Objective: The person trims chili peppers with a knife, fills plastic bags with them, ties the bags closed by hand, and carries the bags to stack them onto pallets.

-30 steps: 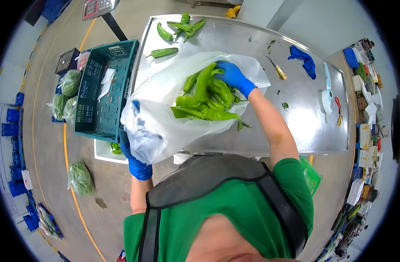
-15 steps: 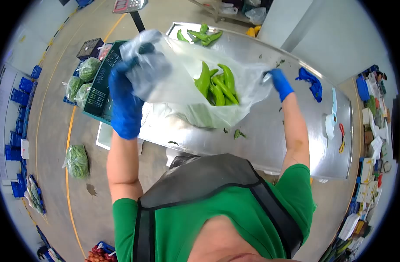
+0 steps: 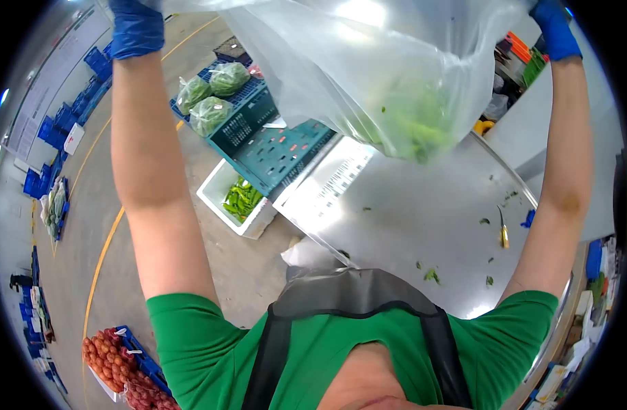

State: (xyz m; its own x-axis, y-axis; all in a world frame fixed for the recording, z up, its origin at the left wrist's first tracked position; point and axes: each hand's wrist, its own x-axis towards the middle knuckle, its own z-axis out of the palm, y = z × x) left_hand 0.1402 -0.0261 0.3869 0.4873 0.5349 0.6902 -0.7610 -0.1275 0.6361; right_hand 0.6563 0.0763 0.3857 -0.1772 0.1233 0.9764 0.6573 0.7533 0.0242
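Your left hand [image 3: 136, 29] and right hand [image 3: 557, 31] grasp opposite upper edges of one translucent plastic bag [image 3: 389, 68], suspended above one steel bench [image 3: 395, 212]. One hooked knife [image 3: 504, 236] lies on the bench. Beyond its left side: one teal crate [image 3: 286, 147], one foam box [image 3: 259, 225]. The top edge crops both hands and the bag's mouth. The green peppers [image 3: 423, 126] inside blur, preventing a count.

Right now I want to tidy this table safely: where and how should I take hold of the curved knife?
By its yellowish handle, from the near side and above, probably with the right hand once free of the plastic bag. The curved knife lies on the metal table with that end toward the wearer and its blade pointing away.
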